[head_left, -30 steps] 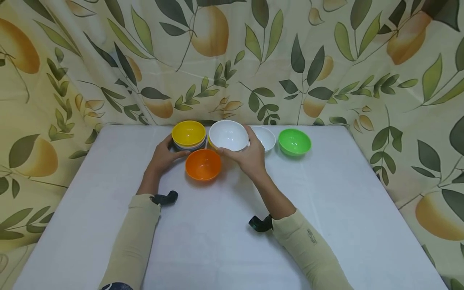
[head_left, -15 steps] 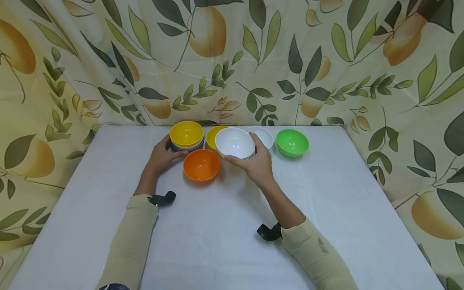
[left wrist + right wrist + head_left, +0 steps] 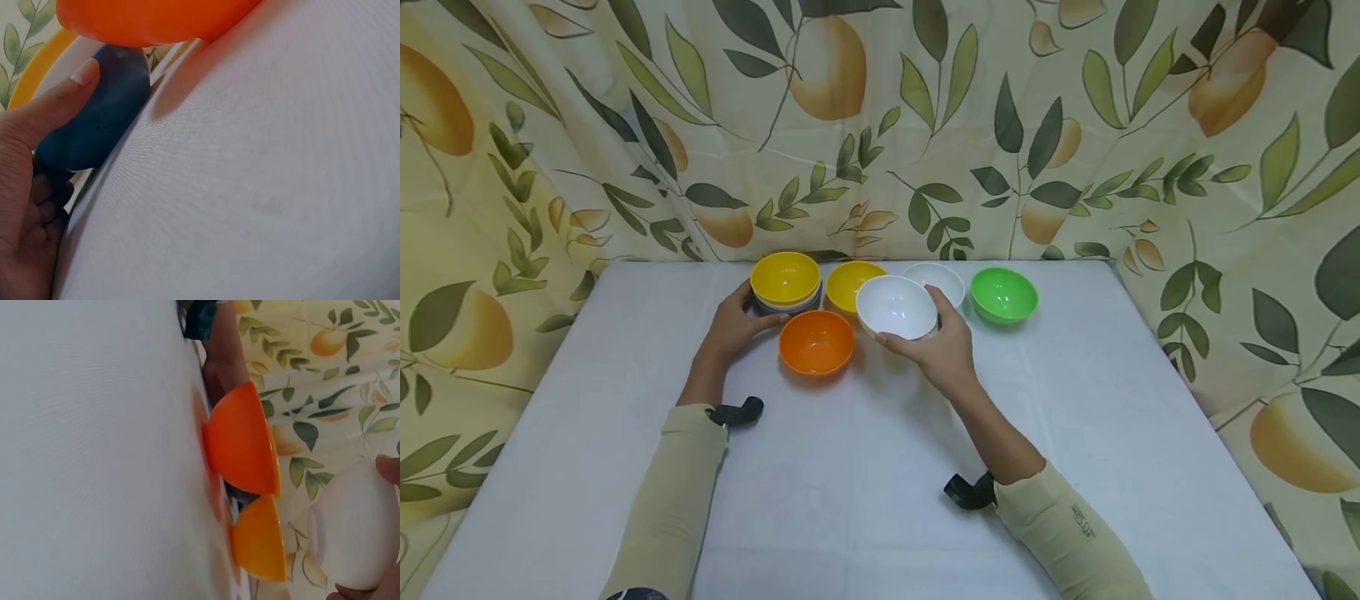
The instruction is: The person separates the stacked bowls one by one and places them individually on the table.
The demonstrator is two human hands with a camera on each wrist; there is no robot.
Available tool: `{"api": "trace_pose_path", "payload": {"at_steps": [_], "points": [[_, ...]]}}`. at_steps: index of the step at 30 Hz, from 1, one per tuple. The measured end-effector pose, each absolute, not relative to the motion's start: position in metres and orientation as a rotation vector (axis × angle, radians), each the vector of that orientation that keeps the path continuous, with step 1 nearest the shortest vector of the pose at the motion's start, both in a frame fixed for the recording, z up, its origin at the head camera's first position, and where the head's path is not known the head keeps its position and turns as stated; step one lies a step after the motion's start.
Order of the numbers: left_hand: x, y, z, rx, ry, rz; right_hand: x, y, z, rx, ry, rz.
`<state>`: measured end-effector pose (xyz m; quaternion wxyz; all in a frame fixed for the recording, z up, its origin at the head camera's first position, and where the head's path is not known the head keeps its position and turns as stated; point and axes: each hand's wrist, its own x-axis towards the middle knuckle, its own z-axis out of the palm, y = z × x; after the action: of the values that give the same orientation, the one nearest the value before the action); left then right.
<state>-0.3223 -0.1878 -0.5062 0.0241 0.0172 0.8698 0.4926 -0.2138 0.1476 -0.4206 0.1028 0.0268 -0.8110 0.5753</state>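
My right hand (image 3: 943, 346) holds a white bowl (image 3: 897, 307) by its right side, thumb at the near rim. In the right wrist view that white bowl (image 3: 355, 525) is lifted clear of the table. My left hand (image 3: 727, 329) grips a stack at the back left, whose top is a yellow bowl (image 3: 786, 278) above a white one and a dark blue one. The left wrist view shows the thumb against the blue bowl (image 3: 112, 106). An orange bowl (image 3: 816, 343) sits just in front of the stack, and a second yellow bowl (image 3: 852, 285) stands right of the stack.
Behind the held bowl stands another white bowl (image 3: 938, 282), with a green bowl (image 3: 1004, 295) to its right. A patterned curtain (image 3: 955, 125) hangs behind the white-covered table (image 3: 850, 500).
My right hand has moved right and toward the near side with the white bowl, uncovering more of the second yellow bowl. The left hand has stayed at the stack.
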Motion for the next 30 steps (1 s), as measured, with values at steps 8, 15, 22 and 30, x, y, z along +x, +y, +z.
{"api": "trace_pose_path", "payload": {"at_steps": [8,15,22,30], "points": [[-0.323,-0.188,-0.506,0.074,2.692,1.54,-0.21,0.15,-0.429,0.016,-2.448,1.676],[-0.322,-0.188,-0.506,0.068,2.687,1.537,-0.209,0.148,-0.435,0.017,-2.461,1.667],[-0.321,-0.188,-0.506,0.068,2.689,1.536,-0.209,0.149,-0.441,0.005,-2.498,1.648],[-0.322,-0.187,-0.507,0.073,2.689,1.54,-0.211,0.151,-0.449,-0.04,-2.566,1.613]]}}
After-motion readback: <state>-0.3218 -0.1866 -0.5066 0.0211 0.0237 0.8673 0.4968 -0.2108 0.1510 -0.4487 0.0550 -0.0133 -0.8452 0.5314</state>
